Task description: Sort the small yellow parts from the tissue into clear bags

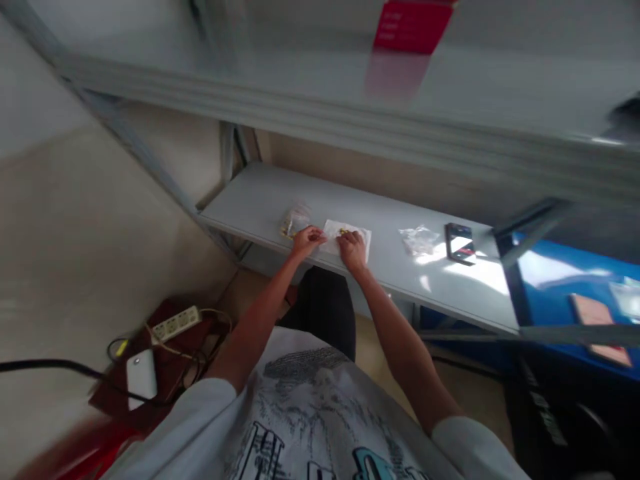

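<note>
A white sheet (333, 248), paper or a flat packet, lies on the grey shelf (385, 275) in front of me. My right hand (353, 249) rests over it with bent fingers, touching small gold-coloured pieces (343, 231) too small to name. At the sheet's left edge, my left hand (307, 240) has its fingertips pinched together; what they hold, if anything, is too small to tell. A clear plastic bag (297, 217) with yellowish small pieces in it sits just behind my left hand.
Further right on the shelf are a crumpled clear plastic bag (419, 240) and a dark phone-like device (461, 243). An upper shelf (310, 110) overhangs, bearing a red box (414, 27). A power strip (176, 325) and a white device (142, 379) lie low on the left.
</note>
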